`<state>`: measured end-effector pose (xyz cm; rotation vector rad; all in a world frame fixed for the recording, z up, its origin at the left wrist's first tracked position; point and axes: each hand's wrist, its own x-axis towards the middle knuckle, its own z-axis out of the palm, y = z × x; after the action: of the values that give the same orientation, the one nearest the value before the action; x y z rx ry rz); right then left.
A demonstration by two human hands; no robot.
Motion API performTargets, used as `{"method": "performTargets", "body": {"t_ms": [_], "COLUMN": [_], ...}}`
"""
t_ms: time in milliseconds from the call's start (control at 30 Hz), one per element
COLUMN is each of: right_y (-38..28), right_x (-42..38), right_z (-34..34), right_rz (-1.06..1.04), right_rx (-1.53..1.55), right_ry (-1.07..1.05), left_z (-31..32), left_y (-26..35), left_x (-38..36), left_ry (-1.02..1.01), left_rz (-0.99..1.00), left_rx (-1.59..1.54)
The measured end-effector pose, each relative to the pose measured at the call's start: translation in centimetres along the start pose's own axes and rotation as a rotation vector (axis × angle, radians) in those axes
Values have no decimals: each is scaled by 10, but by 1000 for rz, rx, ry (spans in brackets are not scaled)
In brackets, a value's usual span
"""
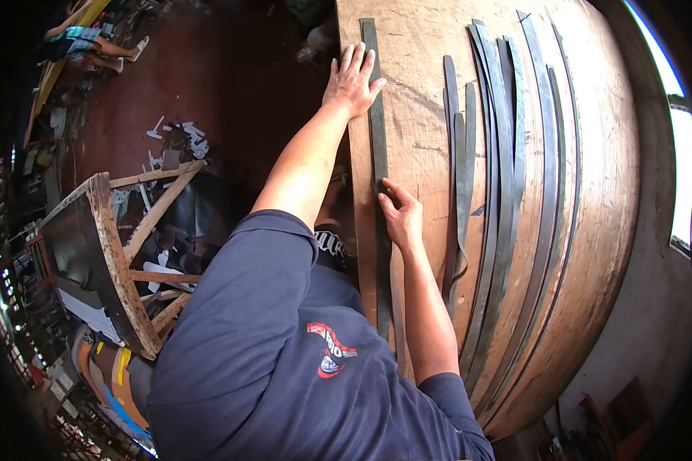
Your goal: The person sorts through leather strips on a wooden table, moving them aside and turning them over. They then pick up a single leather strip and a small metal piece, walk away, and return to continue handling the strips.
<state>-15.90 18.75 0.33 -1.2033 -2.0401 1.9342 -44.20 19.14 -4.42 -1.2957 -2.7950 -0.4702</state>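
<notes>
A long, flat dark strip (pixel 377 146), leather or rubber by its look, lies along the left edge of the wooden table. My left hand (pixel 352 83) rests flat across its far part, fingers stretched and thumb apart. Lower down, my right hand (pixel 402 217) has its fingers curled, with thumb and forefinger pinching the strip's right edge. To the right of my hands, several more dark strips (pixel 507 115) lie lengthwise, some overlapping. One thin strip (pixel 461 265) curls up near its lower end.
The wooden table (pixel 423 38) reaches to a wall (pixel 607 369) on the right. On the left stands a wooden frame (pixel 123 269) with white scraps (pixel 196 142) near it on the red floor (pixel 131 92). Another person's legs (pixel 108 54) show at the upper left.
</notes>
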Motion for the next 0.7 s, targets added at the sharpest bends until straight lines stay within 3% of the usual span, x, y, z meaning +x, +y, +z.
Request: {"method": "performTargets", "body": {"t_ms": [700], "right_y": [-1], "right_x": [2], "right_z": [0], "right_rz": [15], "right_rx": [-41], "right_ry": [11], "left_z": [-2], "left_y": [2], "left_x": [0], "left_ry": [13], "left_rz": [4], "left_rx": [-6]}}
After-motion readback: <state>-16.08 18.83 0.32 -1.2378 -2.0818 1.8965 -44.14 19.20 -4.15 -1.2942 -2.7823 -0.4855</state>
